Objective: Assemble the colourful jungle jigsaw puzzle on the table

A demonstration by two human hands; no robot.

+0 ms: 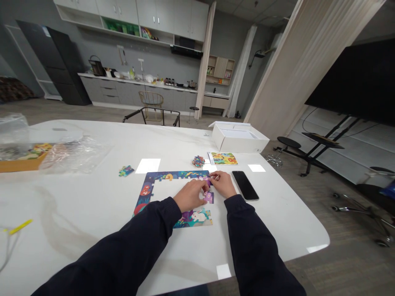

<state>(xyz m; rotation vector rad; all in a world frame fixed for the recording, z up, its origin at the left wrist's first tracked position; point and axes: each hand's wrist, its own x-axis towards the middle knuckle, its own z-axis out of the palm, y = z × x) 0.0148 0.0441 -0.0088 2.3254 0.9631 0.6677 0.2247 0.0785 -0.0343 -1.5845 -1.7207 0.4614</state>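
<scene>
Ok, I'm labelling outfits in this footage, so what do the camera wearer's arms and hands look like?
Both arms wear long, dark navy or black sleeves, plain, gathered at the cuffs. The left hand and right hand are bare, with no gloves visible.

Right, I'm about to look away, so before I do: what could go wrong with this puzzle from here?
The left sleeve hangs over the border's lower left and might drag pieces loose. The purple piece by the left hand has a gap below it, so it could shift. The right hand is close to the phone and may nudge it.
</scene>
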